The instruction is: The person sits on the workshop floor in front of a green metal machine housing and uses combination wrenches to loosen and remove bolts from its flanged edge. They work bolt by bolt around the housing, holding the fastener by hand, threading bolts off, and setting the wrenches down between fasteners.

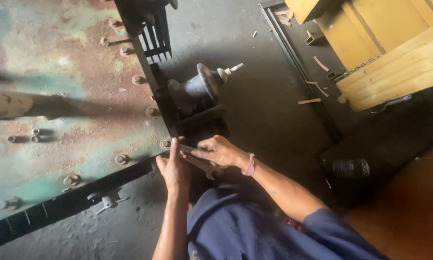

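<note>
My left hand [173, 169] and my right hand [220, 150] meet at the corner of a rusty green metal machine body [72, 86]. Both grip metal wrenches. The ring end of one wrench [167, 143] sits on a bolt at the machine's edge, under my left hand's fingers. A second wrench [203, 166] runs below my right hand, its open jaw pointing down right. A black frame bar [82, 192] runs along the machine's lower edge. Just above my hands stands a black bell-shaped part [197, 89] with a pale threaded tip.
Bolts stud the machine plate [121, 158]. A wing-shaped clamp handle [108, 200] sticks out of the frame bar. A yellow wooden structure [389, 53] with a chain stands at the top right. A dark cylinder [351, 168] lies on the grey floor right of my arm. Wood scraps lie near a floor rail.
</note>
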